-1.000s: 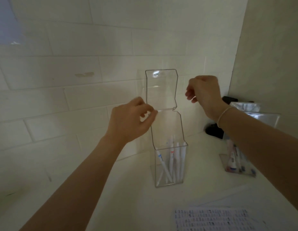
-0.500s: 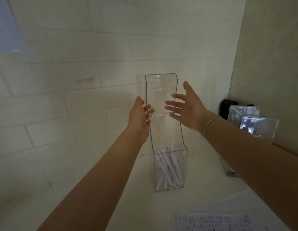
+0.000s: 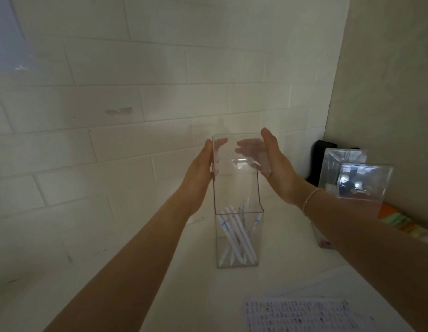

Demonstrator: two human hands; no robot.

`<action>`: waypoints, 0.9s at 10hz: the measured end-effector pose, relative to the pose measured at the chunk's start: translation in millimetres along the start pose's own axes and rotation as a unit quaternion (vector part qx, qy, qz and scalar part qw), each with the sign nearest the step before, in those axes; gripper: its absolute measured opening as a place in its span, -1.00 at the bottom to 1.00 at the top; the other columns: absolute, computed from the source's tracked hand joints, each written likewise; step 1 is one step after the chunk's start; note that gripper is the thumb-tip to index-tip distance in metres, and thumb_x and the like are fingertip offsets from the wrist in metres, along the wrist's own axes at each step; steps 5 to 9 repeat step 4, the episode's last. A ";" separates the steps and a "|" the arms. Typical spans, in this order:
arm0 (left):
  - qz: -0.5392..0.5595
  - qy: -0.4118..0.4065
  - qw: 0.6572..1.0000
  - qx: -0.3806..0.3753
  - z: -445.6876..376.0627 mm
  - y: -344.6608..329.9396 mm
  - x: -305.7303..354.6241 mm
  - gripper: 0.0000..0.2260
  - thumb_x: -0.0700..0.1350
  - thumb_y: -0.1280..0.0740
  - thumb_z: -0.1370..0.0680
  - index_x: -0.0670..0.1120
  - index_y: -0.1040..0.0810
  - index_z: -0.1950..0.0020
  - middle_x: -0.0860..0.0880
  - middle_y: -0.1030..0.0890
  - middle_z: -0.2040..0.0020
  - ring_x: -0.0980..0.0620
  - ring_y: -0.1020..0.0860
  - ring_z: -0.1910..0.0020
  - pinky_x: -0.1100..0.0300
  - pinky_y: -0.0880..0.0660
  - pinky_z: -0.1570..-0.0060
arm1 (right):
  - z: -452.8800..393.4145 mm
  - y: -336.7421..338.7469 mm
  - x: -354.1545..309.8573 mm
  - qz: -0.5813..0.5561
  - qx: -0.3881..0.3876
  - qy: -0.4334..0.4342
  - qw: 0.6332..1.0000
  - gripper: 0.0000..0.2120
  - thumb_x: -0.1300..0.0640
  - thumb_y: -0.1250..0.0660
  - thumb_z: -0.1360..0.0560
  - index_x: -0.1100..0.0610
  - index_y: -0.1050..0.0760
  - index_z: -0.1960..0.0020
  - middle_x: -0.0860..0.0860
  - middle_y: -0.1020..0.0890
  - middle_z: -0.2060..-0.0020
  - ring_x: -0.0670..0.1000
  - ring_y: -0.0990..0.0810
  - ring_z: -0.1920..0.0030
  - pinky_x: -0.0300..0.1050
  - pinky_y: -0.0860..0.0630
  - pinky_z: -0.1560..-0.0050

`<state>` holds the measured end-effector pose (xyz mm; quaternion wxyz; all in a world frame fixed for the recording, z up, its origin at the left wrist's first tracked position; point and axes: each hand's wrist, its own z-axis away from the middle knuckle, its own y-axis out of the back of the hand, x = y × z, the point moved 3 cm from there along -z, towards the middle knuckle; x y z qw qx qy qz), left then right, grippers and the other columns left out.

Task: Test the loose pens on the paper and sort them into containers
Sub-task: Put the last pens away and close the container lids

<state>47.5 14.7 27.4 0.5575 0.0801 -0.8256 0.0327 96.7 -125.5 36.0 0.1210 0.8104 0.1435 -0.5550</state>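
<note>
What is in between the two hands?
The clear lid of the pen box, pressed between the left hand and right hand. The head view shows it.

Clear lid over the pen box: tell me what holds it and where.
The clear lid is held between both hands: left hand flat on its left side, right hand flat on its right, fingers straight.

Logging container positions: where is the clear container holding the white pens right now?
In the head view the clear container stands centre on the white surface by the tiled wall, its upper part between both hands.
</note>
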 end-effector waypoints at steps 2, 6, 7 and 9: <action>-0.019 -0.013 1.000 0.022 14.4 -0.5 -13.2 -0.68 0.06 -0.03 -0.63 0.19 -0.47 -0.29 0.16 -0.37 -0.39 0.17 -0.32 -0.36 0.26 -0.29 -0.30 | 15.5 -2.8 23.6 0.107 0.005 0.092 0.990 -0.74 0.00 -0.03 -0.63 -0.12 -0.50 -0.12 -0.08 -0.46 -0.31 -0.14 -0.37 -0.34 -0.28 -0.23 -0.40; -0.041 -0.045 0.998 0.031 14.6 2.0 -31.3 -0.63 0.12 -0.02 -0.62 0.16 -0.37 -0.40 0.10 -0.38 -0.41 0.15 -0.31 -0.40 0.00 -0.17 -0.45 | 28.2 -4.9 29.0 0.194 0.028 0.129 0.972 -0.66 0.03 -0.05 -0.63 0.00 -0.37 -0.37 -0.10 -0.29 -0.44 -0.21 -0.23 -0.41 -0.25 -0.14 -0.45; -0.041 -0.045 0.998 0.031 14.6 2.0 -31.3 -0.63 0.12 -0.02 -0.62 0.16 -0.37 -0.40 0.10 -0.38 -0.41 0.15 -0.31 -0.40 0.00 -0.17 -0.45 | 28.2 -4.9 29.0 0.194 0.028 0.129 0.972 -0.66 0.03 -0.05 -0.63 0.00 -0.37 -0.37 -0.10 -0.29 -0.44 -0.21 -0.23 -0.41 -0.25 -0.14 -0.45; -0.041 -0.045 0.998 0.031 14.6 2.0 -31.3 -0.63 0.12 -0.02 -0.62 0.16 -0.37 -0.40 0.10 -0.38 -0.41 0.15 -0.31 -0.40 0.00 -0.17 -0.45 | 28.2 -4.9 29.0 0.194 0.028 0.129 0.972 -0.66 0.03 -0.05 -0.63 0.00 -0.37 -0.37 -0.10 -0.29 -0.44 -0.21 -0.23 -0.41 -0.25 -0.14 -0.45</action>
